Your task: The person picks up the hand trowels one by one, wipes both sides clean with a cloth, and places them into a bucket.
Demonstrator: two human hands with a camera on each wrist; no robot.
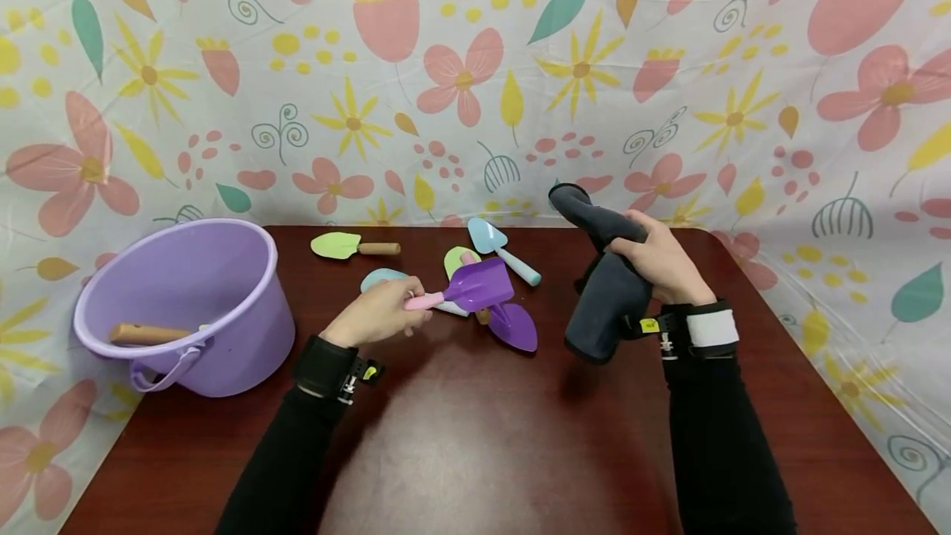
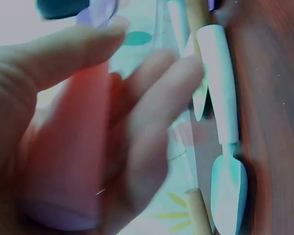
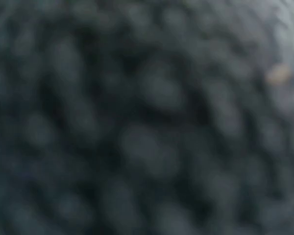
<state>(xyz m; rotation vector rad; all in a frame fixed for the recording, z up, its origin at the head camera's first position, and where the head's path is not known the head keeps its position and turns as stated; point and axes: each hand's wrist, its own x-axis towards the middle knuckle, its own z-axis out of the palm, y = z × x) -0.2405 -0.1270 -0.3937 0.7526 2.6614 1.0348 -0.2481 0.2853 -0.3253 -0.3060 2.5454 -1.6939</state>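
My left hand (image 1: 379, 312) grips a small purple garden shovel (image 1: 481, 284) by its pink handle (image 2: 71, 147), the blade pointing right. Below that blade lie a pointed purple trowel (image 1: 516, 327), a light blue trowel (image 2: 219, 88) and part of a green one (image 1: 455, 261), overlapping in the head view. On the right, my right hand (image 1: 661, 258) holds a dark grey, soft-looking bundle (image 1: 609, 308) with a narrow upper part leaning left and a wider part hanging down. Its fuzzy dark surface fills the right wrist view; I cannot tell what kind of thing it is.
A purple bucket (image 1: 260, 345) stands at the left, a wooden handle (image 1: 149, 334) visible inside. Toward the back lie a green trowel with a wooden handle (image 1: 379, 248) and another light blue trowel (image 1: 516, 265). Behind the brown table (image 1: 475, 452) hangs a floral curtain (image 1: 461, 139).
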